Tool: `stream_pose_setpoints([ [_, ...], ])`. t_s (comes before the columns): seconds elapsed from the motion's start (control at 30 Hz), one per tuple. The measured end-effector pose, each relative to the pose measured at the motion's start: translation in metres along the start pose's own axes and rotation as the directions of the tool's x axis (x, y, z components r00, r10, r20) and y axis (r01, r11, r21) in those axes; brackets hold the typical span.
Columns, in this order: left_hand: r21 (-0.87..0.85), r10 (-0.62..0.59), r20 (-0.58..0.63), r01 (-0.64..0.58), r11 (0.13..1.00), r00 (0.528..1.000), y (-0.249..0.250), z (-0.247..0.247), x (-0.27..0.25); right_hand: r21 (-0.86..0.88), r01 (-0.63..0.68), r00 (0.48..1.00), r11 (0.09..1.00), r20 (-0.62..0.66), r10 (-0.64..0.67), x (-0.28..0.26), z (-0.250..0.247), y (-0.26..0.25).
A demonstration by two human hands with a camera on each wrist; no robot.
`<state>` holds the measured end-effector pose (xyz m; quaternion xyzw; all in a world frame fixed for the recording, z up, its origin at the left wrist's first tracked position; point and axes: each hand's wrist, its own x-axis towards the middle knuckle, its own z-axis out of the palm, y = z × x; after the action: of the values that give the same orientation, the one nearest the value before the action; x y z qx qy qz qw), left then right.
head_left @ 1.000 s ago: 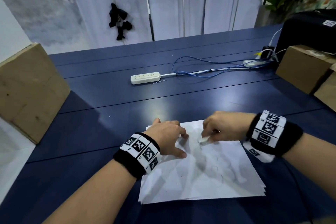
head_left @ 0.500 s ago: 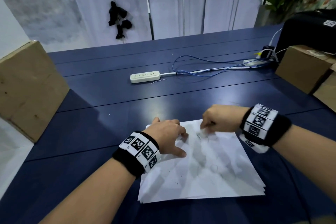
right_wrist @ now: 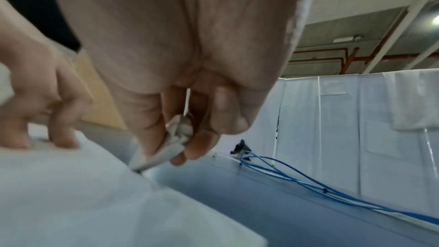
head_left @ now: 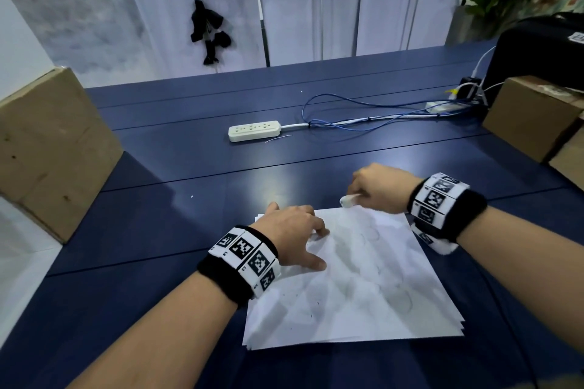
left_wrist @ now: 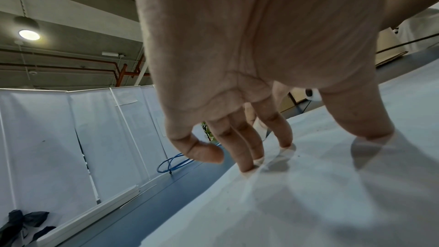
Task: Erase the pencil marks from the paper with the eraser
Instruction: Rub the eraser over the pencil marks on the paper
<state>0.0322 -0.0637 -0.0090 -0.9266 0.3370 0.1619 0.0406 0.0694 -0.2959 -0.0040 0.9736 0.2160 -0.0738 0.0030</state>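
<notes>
My right hand (head_left: 380,188) pinches the eraser (head_left: 347,200) between thumb and fingers, a narrow grip curled round it. From the head view the eraser's pale tip pokes out to the left of my knuckles, at the far edge of the paper (head_left: 363,290). Whether the tip touches the sheet or sits just off it over the counter (head_left: 189,230) I cannot tell; the right wrist view shows the eraser (right_wrist: 166,149) angled down toward the paper's edge (right_wrist: 71,185), and the picture is blurred there.

My left hand (head_left: 292,238) is spread on the paper near its far left corner, with a wide grip that holds nothing. In the left wrist view the fingertips (left_wrist: 247,168) and thumb press flat on the sheet (left_wrist: 308,194), while the little finger curls clear of it.

The paper is the top sheet of a small stack, lying square before me on the dark blue counter. It carries faint grey smudges and a few small dark specks near its near left part.

Further off on the counter lie a white power strip (head_left: 254,130) and a loop of blue cable (head_left: 347,123). A cardboard box (head_left: 47,148) stands at the left, and more boxes (head_left: 534,117) stand at the right.
</notes>
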Motion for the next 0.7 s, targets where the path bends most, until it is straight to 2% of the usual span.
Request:
stream_pose_setpoints([
  [0.07,0.003,0.000,-0.004,0.000,1.000,1.000,0.000,0.000,0.000,0.003,0.014,1.000,1.000,-0.008,-0.014,-0.001,0.002,0.001],
  [0.17,-0.002,0.004,-0.003,-0.004,1.000,1.000,-0.001,0.000,0.001,0.071,0.200,0.979,0.977,0.019,-0.202,-0.021,0.003,-0.006],
  [0.23,0.002,0.007,-0.005,-0.007,1.000,1.000,-0.002,0.000,0.002,0.115,0.266,0.961,0.957,0.045,-0.272,-0.030,0.005,-0.008],
  [0.3,0.003,0.009,0.000,-0.009,1.000,1.000,-0.001,0.000,0.002,0.055,0.213,0.974,0.975,0.061,-0.216,-0.023,0.003,-0.005],
  [0.4,-0.002,0.000,0.008,0.000,1.000,1.000,0.000,0.000,0.001,-0.015,0.035,0.999,0.999,0.020,-0.035,-0.007,-0.004,0.001],
  [0.43,-0.001,-0.003,0.007,0.003,1.000,1.000,0.000,-0.001,0.000,-0.017,0.024,1.000,1.000,0.014,-0.023,-0.005,-0.004,0.002],
  [0.53,0.002,-0.004,0.002,0.004,1.000,1.000,0.000,-0.001,0.000,-0.034,0.144,0.988,0.989,0.052,-0.142,-0.016,-0.003,-0.002],
  [0.6,0.005,-0.002,-0.003,0.002,1.000,1.000,-0.001,0.000,0.000,0.059,0.229,0.967,0.972,0.096,-0.234,-0.029,-0.001,-0.007],
  [0.63,0.006,0.000,-0.003,0.000,1.000,1.000,0.000,-0.001,0.000,0.097,0.233,0.964,0.968,0.106,-0.243,-0.031,-0.001,-0.006],
  [0.7,0.003,0.003,0.001,-0.003,1.000,1.000,0.001,-0.001,0.000,0.057,0.162,0.982,0.985,0.084,-0.166,-0.024,-0.002,-0.002],
])
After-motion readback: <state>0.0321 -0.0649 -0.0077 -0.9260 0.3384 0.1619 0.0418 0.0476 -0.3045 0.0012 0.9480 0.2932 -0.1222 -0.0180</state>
